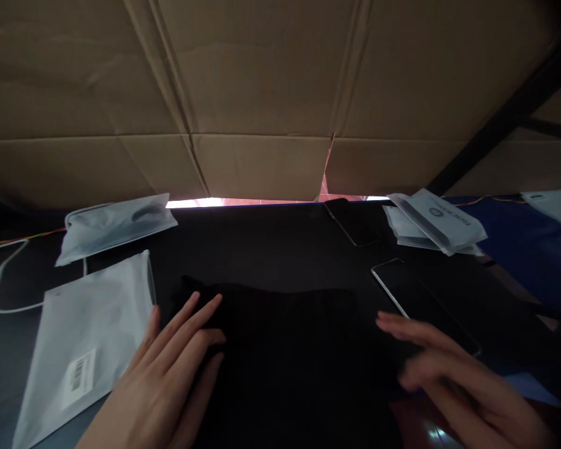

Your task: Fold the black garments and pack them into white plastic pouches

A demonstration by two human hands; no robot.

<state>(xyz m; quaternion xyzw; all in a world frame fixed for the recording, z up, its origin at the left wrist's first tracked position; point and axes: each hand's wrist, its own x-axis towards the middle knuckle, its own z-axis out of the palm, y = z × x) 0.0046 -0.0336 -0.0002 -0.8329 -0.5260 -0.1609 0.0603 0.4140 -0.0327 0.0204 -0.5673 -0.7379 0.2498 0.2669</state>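
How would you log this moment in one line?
left hand: on black cloth | right hand: blurred, near cloth's right side, nothing visibly held | barcoded bag: beside left hand | phone: near far edge

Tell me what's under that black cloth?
The black cloth, with the left hand on it, covers whatever's underneath; only dark tabletop shows beyond its far edge.

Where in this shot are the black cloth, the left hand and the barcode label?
Black cloth (pixel 290 355): head view, on the middle of its dark surface.
Left hand (pixel 161 377): head view, on the back of the hand.
Barcode label (pixel 80 378): head view, on its printed middle.
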